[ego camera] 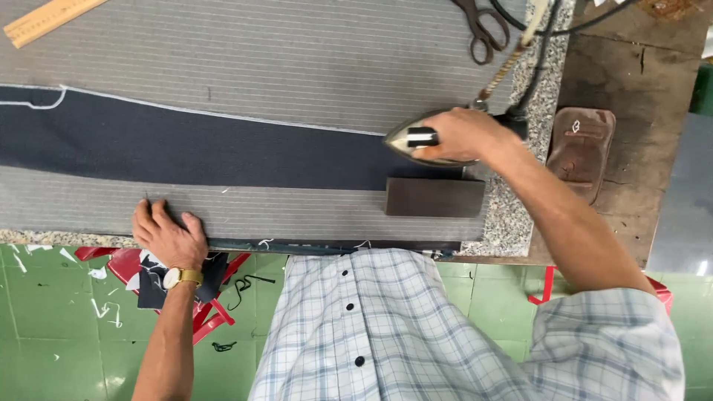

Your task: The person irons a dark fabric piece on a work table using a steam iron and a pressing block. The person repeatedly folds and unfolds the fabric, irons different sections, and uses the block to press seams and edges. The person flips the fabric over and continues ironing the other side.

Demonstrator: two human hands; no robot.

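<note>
The right hand (pixel 460 134) is closed round the black handle of the iron (pixel 416 141), whose pointed metal sole sits on the dark cloth (pixel 186 152) near its right end — likely heavy and hot, best held only by that handle. The left hand (pixel 169 236) lies flat and open on the striped cover (pixel 297 212) at the near edge, gripping nothing. The cloth looks soft and limp. A dark block (pixel 434 197) sits just beside the iron; scissors (pixel 483 30) and a wooden ruler (pixel 48 18) lie farther off.
</note>
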